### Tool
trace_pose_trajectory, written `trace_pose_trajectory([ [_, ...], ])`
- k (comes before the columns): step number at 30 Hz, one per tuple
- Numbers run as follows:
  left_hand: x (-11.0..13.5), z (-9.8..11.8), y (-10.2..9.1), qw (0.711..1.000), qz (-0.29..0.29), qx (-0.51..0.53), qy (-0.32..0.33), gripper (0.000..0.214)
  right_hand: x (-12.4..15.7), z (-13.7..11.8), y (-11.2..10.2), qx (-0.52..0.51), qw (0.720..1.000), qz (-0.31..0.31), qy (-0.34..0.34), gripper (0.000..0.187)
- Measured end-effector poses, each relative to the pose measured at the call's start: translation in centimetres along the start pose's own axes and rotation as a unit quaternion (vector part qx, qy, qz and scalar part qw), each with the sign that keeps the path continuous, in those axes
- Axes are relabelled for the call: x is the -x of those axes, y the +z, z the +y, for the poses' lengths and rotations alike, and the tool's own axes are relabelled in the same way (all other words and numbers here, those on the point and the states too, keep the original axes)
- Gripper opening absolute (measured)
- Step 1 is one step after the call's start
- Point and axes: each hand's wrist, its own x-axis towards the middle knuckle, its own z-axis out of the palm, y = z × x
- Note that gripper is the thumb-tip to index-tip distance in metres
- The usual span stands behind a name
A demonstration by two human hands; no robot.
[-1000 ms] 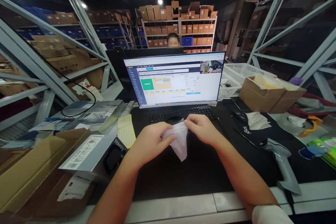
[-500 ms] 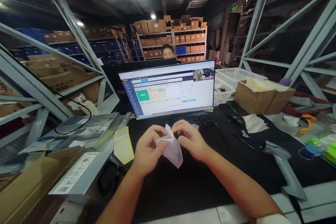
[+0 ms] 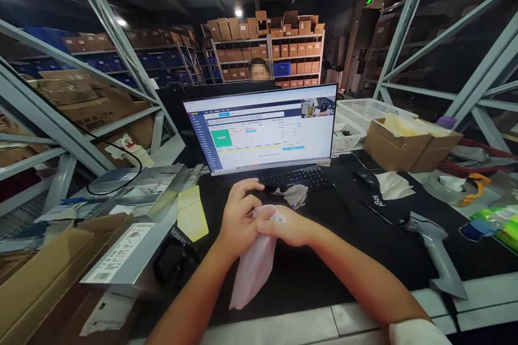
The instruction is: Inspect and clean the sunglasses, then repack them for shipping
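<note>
A thin, white, translucent bag (image 3: 253, 275) hangs from my hands above the black desk mat, its lower end toward the desk's front edge. My right hand (image 3: 293, 226) is closed on the bag's upper edge, thumb across the front; some of its fingers are hidden by the bag. From the left, my left hand (image 3: 238, 221) grips the same upper part, with its index finger stretched out toward the keyboard. Just beyond my hands lies a small crumpled clear plastic bag (image 3: 296, 195), in front of the black keyboard (image 3: 311, 178).
A lit monitor (image 3: 263, 143) stands behind the keyboard. On the right are a barcode scanner (image 3: 439, 253), a mouse (image 3: 365, 182), a tissue (image 3: 394, 185) and cardboard boxes (image 3: 388, 148). Yellow label sheets (image 3: 191, 213) and a grey box (image 3: 121, 256) lie left. A person sits beyond the monitor.
The white bag, bunched up between my hands before, now hangs down lengthwise. My hands have come together at its top. The small clear plastic bag by the keyboard shows more fully.
</note>
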Motion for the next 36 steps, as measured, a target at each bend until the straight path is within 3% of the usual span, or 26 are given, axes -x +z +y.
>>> trace_pose_trajectory([
  [2,-0.2,-0.9,0.0,0.994,-0.009,0.051,-0.093,0.018,0.0,-0.5,-0.4,0.021,0.999,0.020,0.015,0.045],
  [5,-0.5,-2.8,0.0,0.946,0.045,0.211,-0.242,0.022,1.1,-1.6,-3.0,0.067,0.996,0.031,0.053,0.040],
  [7,-0.5,-3.8,0.4,0.932,0.080,0.220,-0.277,0.022,2.7,-2.6,-5.8,0.119,0.987,0.076,0.074,0.036],
  [8,-0.4,-4.1,0.9,0.943,0.072,0.183,-0.266,0.020,3.7,-3.1,-7.3,0.146,0.979,0.120,0.076,0.034],
  [10,-0.2,-3.8,2.4,0.978,-0.005,0.068,-0.198,0.016,5.6,-3.8,-10.1,0.189,0.950,0.240,0.065,0.029],
  [12,-0.1,-2.6,4.7,0.981,-0.129,-0.070,-0.129,0.016,7.1,-4.1,-12.2,0.217,0.907,0.360,0.037,0.025],
  [14,-0.5,-1.4,7.6,0.941,-0.243,-0.211,-0.107,0.022,8.1,-4.1,-13.6,0.232,0.863,0.448,0.004,0.024],
  [16,-1.3,-0.9,10.1,0.892,-0.314,-0.300,-0.125,0.025,8.6,-3.9,-14.3,0.240,0.833,0.499,-0.020,0.027],
  [19,-2.9,-1.5,12.2,0.866,-0.357,-0.312,-0.161,0.023,8.9,-3.9,-14.6,0.259,0.829,0.495,-0.003,0.033],
  [23,-4.3,-3.1,11.7,0.862,-0.389,-0.258,-0.199,0.018,8.9,-4.3,-14.2,0.285,0.865,0.412,0.033,0.037],
  [25,-4.9,-3.4,10.9,0.876,-0.372,-0.223,-0.213,0.017,8.5,-4.3,-13.7,0.291,0.875,0.386,0.037,0.039],
  [28,-6.4,-3.0,9.0,0.912,-0.290,-0.187,-0.221,0.019,7.4,-4.0,-12.5,0.296,0.889,0.348,0.032,0.041],
  [30,-7.7,-2.0,7.1,0.944,-0.191,-0.161,-0.214,0.021,6.6,-3.9,-11.3,0.284,0.899,0.332,0.004,0.040],
  [32,-8.8,-0.4,4.7,0.979,-0.051,-0.083,-0.180,0.016,6.1,-4.1,-9.9,0.269,0.906,0.324,-0.031,0.037],
  [34,-9.2,1.6,2.3,0.990,0.058,0.003,-0.129,0.009,6.0,-4.6,-8.5,0.258,0.912,0.314,-0.060,0.037],
  [36,-8.9,3.5,0.2,0.994,0.057,0.015,-0.094,0.011,6.3,-5.2,-7.4,0.248,0.918,0.297,-0.080,0.041],
])
